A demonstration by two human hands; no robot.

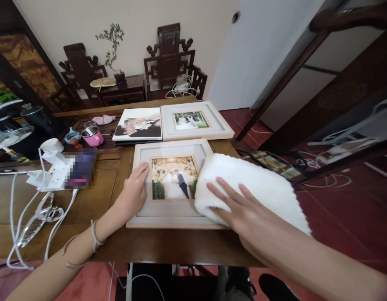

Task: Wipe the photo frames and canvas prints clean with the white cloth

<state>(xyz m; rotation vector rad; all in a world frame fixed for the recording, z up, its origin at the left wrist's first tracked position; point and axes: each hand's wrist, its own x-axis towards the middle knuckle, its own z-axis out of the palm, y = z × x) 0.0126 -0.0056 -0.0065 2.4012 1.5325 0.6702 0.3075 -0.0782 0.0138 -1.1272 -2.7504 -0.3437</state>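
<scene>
A pale-framed wedding photo lies flat near the front edge of the wooden table. Against its left side rests my left hand, fingers together along the frame's edge, gripping it. My right hand presses a fluffy white cloth onto the right part of the frame, with its fingers spread on top and the cloth bunched under them. The cloth covers the frame's right side and hangs past the table edge. Behind lie a second framed photo and a stack topped by a photo panel.
On the left of the table are a power strip with white cables, a phone, a silver hair clip and a pink mug. Wooden chairs and a potted bonsai stand farther back.
</scene>
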